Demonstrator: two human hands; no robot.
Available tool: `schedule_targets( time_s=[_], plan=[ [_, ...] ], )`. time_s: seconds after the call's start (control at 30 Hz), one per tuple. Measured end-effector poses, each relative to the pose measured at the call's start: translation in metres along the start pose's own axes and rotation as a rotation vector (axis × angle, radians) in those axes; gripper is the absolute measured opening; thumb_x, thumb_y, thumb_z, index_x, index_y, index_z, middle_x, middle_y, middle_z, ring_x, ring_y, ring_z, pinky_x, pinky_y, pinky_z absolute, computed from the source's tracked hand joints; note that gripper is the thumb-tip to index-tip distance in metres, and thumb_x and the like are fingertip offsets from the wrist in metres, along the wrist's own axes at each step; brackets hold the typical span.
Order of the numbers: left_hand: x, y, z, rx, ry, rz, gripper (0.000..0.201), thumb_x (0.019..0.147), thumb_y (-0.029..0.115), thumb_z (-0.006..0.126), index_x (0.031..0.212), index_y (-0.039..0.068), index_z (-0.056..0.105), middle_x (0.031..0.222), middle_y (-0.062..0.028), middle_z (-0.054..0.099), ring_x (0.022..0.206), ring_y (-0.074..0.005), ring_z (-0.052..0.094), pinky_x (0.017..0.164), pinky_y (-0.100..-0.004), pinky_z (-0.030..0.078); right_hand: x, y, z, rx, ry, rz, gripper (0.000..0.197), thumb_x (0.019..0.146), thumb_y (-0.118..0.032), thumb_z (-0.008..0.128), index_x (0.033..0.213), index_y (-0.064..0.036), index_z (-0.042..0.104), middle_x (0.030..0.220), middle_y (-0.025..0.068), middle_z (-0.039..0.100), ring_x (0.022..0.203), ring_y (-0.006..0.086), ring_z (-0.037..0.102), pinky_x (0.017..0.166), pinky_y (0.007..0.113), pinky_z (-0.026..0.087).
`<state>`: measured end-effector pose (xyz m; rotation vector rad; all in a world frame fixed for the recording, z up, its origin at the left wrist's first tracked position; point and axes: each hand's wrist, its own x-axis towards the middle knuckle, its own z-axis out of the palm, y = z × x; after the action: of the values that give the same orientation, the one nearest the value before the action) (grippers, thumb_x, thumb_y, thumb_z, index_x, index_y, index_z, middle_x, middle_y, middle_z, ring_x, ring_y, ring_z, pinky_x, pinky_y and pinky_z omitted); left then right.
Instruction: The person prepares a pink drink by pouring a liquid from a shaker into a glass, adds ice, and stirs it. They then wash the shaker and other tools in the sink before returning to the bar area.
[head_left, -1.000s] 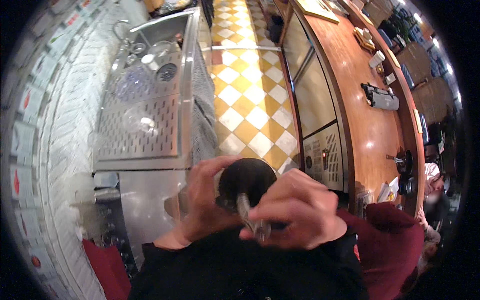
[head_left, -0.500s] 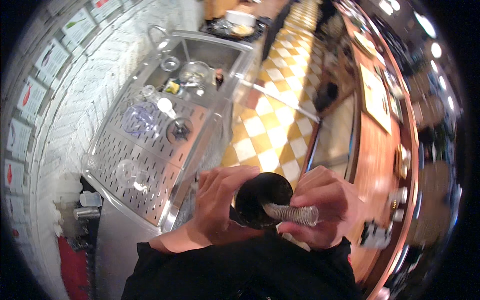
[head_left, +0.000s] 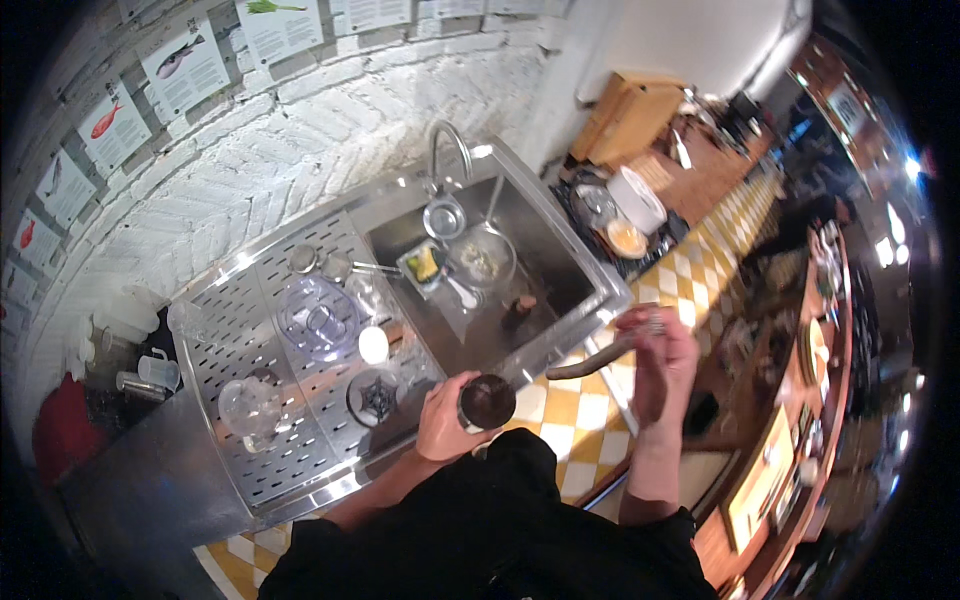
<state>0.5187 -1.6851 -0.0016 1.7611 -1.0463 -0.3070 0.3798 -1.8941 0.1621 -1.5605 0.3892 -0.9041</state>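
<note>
Over the front edge of the sink unit, my left hand (head_left: 445, 418) is wrapped round a dark, round cup (head_left: 488, 402) with its open mouth facing up. Its inside looks dark brown, and I cannot make out any contents. Raised to the right of the cup, my right hand (head_left: 662, 350) grips a slender tool (head_left: 592, 362) by its ribbed, coil-like end. The tool's dark, slightly bent length points left, above the checkered floor and apart from the cup. Its exact kind is not clear.
A steel sink basin (head_left: 540, 310) holds a glass bowl (head_left: 482, 255), a sponge (head_left: 425, 264) and small utensils. Clear containers (head_left: 320, 318) stand on the slotted drainboard (head_left: 300, 400) by a round rinser (head_left: 373, 397). A faucet (head_left: 450, 140) rises behind. A wooden counter (head_left: 780, 500) runs along the right.
The tool has come out of the cup and moved right and up with my right hand. My left hand keeps the cup, now nearer the sink. The view has swung toward the sink.
</note>
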Motion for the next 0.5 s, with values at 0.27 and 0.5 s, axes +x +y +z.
schedule_targets(
  time_s=[0.27,0.5],
  plan=[
    [0.063,-0.014,0.053,0.082,0.278,-0.277,0.083,0.06,0.024,0.093,0.128,0.004,0.051,0.116,-0.015,0.062,0.107,-0.0342,0.061,0.093,-0.0426,0.049,0.184,0.292,0.014,0.036,-0.384,0.489,0.025,0.102,-0.024,0.056,0.107,0.0006,0.058,0.102,0.0111,0.068,0.071,0.016,0.07,0.057,0.025,0.051],
    [0.104,-0.001,0.113,0.076,0.569,-0.563,0.088,0.057,0.025,0.095,0.128,0.003,0.048,0.116,-0.0143,0.061,0.108,-0.0291,0.062,0.093,-0.0383,0.05,0.317,0.474,0.107,-0.065,-0.526,0.267,0.031,0.098,-0.023,0.062,0.119,-0.0002,0.057,0.105,0.0114,0.068,0.069,0.0164,0.07,0.048,0.027,0.051]
  ],
)
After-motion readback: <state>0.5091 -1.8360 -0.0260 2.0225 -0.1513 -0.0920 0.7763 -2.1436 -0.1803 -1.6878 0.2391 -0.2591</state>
